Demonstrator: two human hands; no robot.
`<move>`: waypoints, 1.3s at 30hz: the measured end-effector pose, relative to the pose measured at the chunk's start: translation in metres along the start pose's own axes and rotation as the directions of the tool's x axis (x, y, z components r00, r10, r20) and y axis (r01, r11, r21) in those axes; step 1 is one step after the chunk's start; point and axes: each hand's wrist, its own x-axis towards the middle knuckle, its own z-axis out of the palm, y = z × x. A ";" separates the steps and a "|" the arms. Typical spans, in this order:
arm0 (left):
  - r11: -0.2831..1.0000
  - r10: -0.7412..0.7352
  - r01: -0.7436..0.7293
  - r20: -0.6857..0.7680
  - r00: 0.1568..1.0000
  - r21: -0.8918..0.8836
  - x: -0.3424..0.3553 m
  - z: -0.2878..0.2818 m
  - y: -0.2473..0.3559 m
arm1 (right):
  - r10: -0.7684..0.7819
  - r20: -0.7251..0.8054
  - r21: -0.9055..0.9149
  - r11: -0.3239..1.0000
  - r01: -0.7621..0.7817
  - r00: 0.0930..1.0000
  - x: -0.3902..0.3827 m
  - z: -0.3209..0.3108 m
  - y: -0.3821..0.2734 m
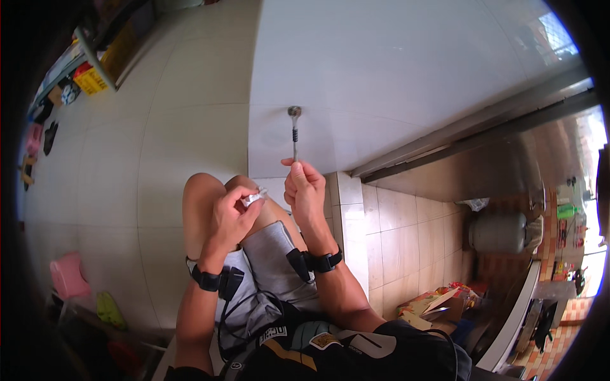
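Observation:
My right hand [305,189] grips the lower end of a slim metal rod [295,150] between thumb and fingers. The rod points away from me, with a dark ribbed section partway along and a round, shiny head [294,111] at its far end. That head is in front of a smooth pale panel [356,70]; I cannot tell whether it touches it. Above my knees, my left hand [235,214] pinches a small crumpled white piece [253,197], like tissue or paper. The two hands are apart, the left one slightly nearer to me.
Pale floor tiles [190,82] spread to the left, with a pink stool [71,274] and green slippers [110,309]. A shelf with a yellow box [90,80] stands far left. To the right are a grey gas cylinder [499,232] and cardboard [445,308]. Black straps circle both wrists.

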 end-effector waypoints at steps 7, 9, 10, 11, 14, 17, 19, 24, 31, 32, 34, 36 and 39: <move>0.990 -0.058 0.041 -0.117 0.991 -0.138 0.016 -0.012 -0.004 | 0.200 -0.055 0.142 0.971 -0.191 0.978 -0.015 -0.008 0.022; 0.999 -0.025 0.018 -0.148 0.989 -0.051 0.029 -0.013 0.007 | 0.239 -0.066 0.129 0.965 -0.229 0.969 -0.026 -0.006 0.033; 1.000 0.000 -0.004 -0.152 0.988 -0.028 0.042 -0.011 0.030 | 0.259 -0.096 0.121 0.961 -0.247 0.961 -0.032 -0.009 0.037; 1.000 0.024 -0.026 -0.151 0.988 -0.009 0.057 -0.006 0.053 | 0.244 -0.110 0.049 0.970 -0.240 0.964 -0.037 -0.016 0.042; 0.959 0.283 -0.280 -0.277 0.918 0.049 0.106 0.004 0.080 | 0.248 -0.061 -0.042 0.967 -0.251 0.967 -0.044 -0.018 0.045; 0.907 0.420 -0.396 -0.326 0.847 0.140 0.135 0.011 0.073 | 0.215 -0.072 -0.056 0.974 -0.219 0.974 -0.044 -0.017 0.043; 0.834 0.552 -0.502 -0.337 0.763 0.230 0.142 0.020 0.054 | 0.197 -0.125 -0.026 0.979 -0.202 0.972 -0.038 -0.020 0.038; 0.907 0.348 -0.254 -0.259 0.901 0.335 0.116 0.018 -0.014 | 0.179 -0.096 -0.061 0.981 -0.185 0.979 -0.032 -0.025 0.039; 0.992 0.034 -0.007 -0.204 0.978 0.129 0.094 0.019 -0.014 | 0.039 -0.031 -0.098 0.994 -0.042 0.999 -0.006 -0.009 0.025; 0.998 0.052 -0.045 -0.237 0.970 0.036 0.095 0.018 -0.016 | 0.036 -0.026 -0.099 0.994 -0.039 0.999 0.003 -0.004 0.018; 0.994 0.084 -0.066 -0.245 0.966 0.083 0.096 0.010 -0.017 | -0.217 0.061 -0.245 0.943 0.226 0.974 0.015 0.014 -0.005; 0.988 0.114 -0.084 -0.249 0.962 0.128 0.094 0.001 -0.019 | -0.266 0.095 -0.249 0.927 0.281 0.959 0.022 0.035 -0.029; 0.994 -0.087 0.066 -0.286 0.954 -0.083 0.098 -0.002 -0.020 | -0.307 0.109 -0.206 0.924 0.323 0.946 0.022 0.044 -0.031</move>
